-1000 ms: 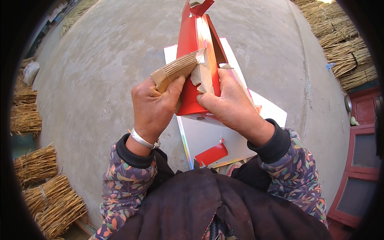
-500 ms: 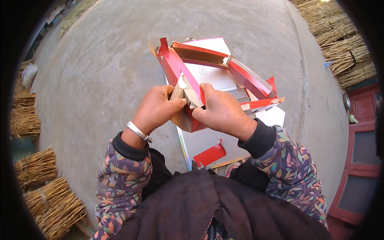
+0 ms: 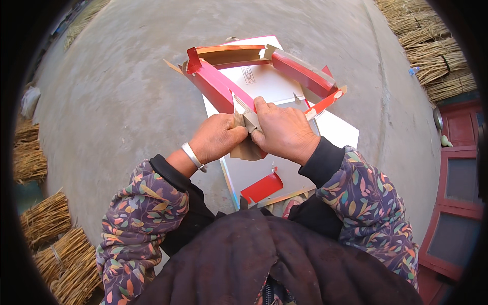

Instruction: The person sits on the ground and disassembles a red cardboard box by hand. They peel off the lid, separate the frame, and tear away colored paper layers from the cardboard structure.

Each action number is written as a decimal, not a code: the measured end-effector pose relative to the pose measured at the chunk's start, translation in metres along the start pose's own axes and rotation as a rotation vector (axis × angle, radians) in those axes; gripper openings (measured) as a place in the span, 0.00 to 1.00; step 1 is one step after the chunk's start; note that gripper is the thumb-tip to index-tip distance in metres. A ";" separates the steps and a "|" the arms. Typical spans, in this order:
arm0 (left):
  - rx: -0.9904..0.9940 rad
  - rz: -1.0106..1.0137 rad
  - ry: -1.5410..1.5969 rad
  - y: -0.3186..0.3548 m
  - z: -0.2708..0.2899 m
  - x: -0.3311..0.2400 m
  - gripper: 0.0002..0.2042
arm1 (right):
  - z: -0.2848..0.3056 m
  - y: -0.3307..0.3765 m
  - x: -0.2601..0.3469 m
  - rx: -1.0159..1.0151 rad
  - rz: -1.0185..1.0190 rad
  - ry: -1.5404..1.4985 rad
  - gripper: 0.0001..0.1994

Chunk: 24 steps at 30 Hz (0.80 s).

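A red cardboard box frame, its bottom gone and its edges torn down to brown board, is held up in front of me. My left hand, with a silver bracelet at the wrist, is closed on the torn layers at the near corner. Right beside it, my right hand pinches the same corner, thumb toward the left one. Beneath the frame lies a white board with a small printed mark. Nearer to me is a grey board with a loose red cardboard piece on it.
Grey concrete floor spreads all round. Bundles of dry straw lie at the left and at the upper right. A red door with dark panes stands at the right edge. A whitish bag sits at the far left.
The box frame has tilted and swung toward the left at its far end. Both hands keep their grip at the torn corner, my left a little further right and more curled.
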<state>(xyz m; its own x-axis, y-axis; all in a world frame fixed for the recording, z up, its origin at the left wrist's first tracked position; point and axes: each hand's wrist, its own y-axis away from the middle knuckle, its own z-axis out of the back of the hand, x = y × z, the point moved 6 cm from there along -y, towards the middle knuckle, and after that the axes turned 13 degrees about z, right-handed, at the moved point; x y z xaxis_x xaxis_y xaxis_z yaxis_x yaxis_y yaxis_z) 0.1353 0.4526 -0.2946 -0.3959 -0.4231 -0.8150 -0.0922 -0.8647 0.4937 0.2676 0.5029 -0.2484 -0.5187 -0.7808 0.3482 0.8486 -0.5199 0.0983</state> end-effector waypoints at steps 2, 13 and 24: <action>-0.003 0.001 -0.085 -0.002 -0.009 0.005 0.11 | -0.009 -0.001 -0.005 0.081 -0.021 0.039 0.20; 0.017 -0.074 0.214 0.002 -0.021 0.006 0.13 | -0.003 -0.002 -0.026 0.091 -0.070 -0.025 0.19; 0.049 -0.064 0.282 0.018 -0.040 -0.010 0.14 | 0.000 0.006 -0.051 0.059 0.022 -0.292 0.24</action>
<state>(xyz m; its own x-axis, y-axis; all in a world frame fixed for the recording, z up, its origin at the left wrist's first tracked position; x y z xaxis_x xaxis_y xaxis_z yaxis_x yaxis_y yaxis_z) 0.1739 0.4307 -0.2900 -0.1191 -0.4321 -0.8939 -0.1553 -0.8811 0.4466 0.2992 0.5396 -0.2658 -0.4550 -0.6546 0.6037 0.8685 -0.4761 0.1383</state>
